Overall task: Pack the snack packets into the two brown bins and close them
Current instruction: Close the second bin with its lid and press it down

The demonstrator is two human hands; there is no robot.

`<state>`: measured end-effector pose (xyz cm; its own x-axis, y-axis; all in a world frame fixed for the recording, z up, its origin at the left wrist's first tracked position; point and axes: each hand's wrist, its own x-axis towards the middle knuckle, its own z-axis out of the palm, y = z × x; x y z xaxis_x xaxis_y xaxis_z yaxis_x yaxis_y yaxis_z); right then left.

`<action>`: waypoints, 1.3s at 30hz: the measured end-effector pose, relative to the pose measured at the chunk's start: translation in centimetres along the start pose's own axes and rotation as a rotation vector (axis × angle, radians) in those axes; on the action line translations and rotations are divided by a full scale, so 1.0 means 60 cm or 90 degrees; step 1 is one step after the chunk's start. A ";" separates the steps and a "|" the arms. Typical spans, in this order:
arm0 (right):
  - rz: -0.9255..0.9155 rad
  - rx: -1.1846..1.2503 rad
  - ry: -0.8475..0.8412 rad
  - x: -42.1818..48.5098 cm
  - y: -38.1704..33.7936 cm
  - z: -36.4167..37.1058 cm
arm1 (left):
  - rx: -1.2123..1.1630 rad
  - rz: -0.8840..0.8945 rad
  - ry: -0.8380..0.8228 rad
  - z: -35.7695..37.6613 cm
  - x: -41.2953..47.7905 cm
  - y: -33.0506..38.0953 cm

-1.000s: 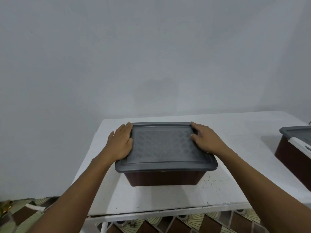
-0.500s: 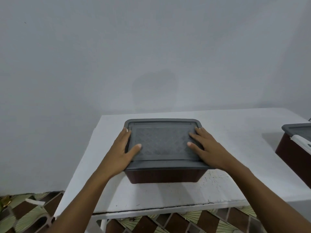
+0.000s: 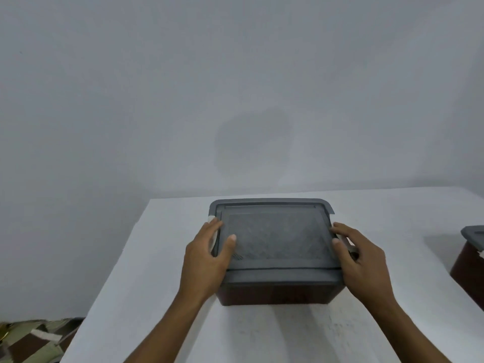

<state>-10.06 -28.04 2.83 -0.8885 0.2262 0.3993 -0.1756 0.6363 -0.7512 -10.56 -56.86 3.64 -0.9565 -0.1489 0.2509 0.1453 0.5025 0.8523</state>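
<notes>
**While both hands are clasping its lid, the brown bin is standing on the table**

As the person is looking down, the left hand point(image 3: 207, 258) is gripping the left edge of the gray lid point(image 3: 275, 237). Its thumb is lying on top of the lid and its fingers are reaching along the side, over a white clip point(image 3: 214, 235). The right hand point(image 3: 364, 260) is doing the same at the right edge. Its thumb is touching the lid's border and its fingers are curling round a pale clip point(image 3: 349, 244) there. Whether the clips are snapped shut, I cannot tell.

The lid is lying flat on the brown bin point(image 3: 277, 293) and is covering it fully. This bin is standing on the white table point(image 3: 157, 284), close to the table's left end. The second brown bin point(image 3: 466, 271) is standing well apart at the right, cut by the picture's edge, and is wearing its own gray cover point(image 3: 474, 233). A plain wall point(image 3: 235, 87) is rising behind the table, and a patterned floor point(image 3: 31, 341) is showing at the lower left.
</notes>
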 end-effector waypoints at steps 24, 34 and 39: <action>-0.055 0.042 -0.003 0.348 0.102 0.103 | 0.082 -0.027 0.030 0.152 0.332 -0.004; -0.097 -0.027 -0.009 0.362 0.119 0.110 | 0.177 0.087 0.042 0.153 0.344 -0.022; -0.137 -0.142 -0.029 0.361 0.115 0.107 | 0.267 0.207 0.029 0.152 0.330 -0.025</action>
<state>-33.22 -23.46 2.91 -0.8601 0.0388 0.5087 -0.2686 0.8133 -0.5161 -32.05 -52.80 3.15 -0.8658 0.0397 0.4988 0.3103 0.8246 0.4730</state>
